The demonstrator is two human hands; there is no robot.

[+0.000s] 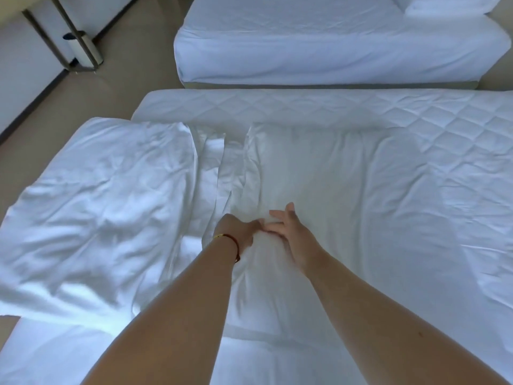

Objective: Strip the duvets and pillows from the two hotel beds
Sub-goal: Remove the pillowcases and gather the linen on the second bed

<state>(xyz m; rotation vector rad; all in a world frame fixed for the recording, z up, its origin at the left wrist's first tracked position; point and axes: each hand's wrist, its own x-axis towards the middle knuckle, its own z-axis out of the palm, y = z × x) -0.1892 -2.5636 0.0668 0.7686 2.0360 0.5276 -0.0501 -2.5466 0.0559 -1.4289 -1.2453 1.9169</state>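
We lean over the near bed [416, 129], whose quilted white mattress cover fills the middle and right of the frame. A flat white pillow [299, 173] lies on it at centre. Our left hand [238, 232] is closed around a bunch of its fabric just below the centre of the frame, a thin cord bracelet [230, 240] on the wrist. Our right hand [286, 226] rests beside it with fingers spread wide and straight, touching the same pillow; the two hands almost meet. To the left, a crumpled white duvet [97, 212] lies heaped on the bed, spilling over the left edge toward the floor. Between duvet and pillow, loose folds of white sheet [222, 168] stand up in ridges.

Across a narrow gap, in the upper right of the frame, we see the second bed [319, 45], with a smooth white sheet and a pillow corner [444, 6] at the top right edge. Beige floor [133, 68] runs along the upper left, where a metal stand [69, 34] and a small pale bin [88, 50] sit against the white wall.
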